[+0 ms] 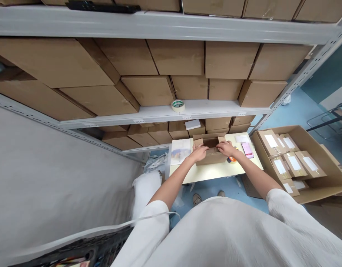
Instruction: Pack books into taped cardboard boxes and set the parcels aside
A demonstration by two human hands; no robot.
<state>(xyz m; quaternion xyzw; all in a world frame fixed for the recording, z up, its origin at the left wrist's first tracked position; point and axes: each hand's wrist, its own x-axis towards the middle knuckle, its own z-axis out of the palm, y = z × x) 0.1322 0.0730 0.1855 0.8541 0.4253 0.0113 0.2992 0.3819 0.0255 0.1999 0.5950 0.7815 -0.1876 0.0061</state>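
An open cardboard box (212, 159) stands on the small pale yellow table (215, 171), its flaps raised. My left hand (199, 152) is at the box's left side, fingers closed on the edge or flap there. At the right side my right hand (225, 148) grips the box in the same way, fingers bent over the edge. The inside of the box is in shadow, and its contents cannot be made out. An orange and blue object (231, 160) lies beside the box, partly behind my right forearm.
A phone (248, 150) lies on the table's right, printed paper (179, 152) on its left. Shelves (198, 106) of cartons rise beyond, with a tape roll (178, 105) on one. A large carton (326, 189) of labelled small boxes stands right; white wrapping (146, 191) is at left.
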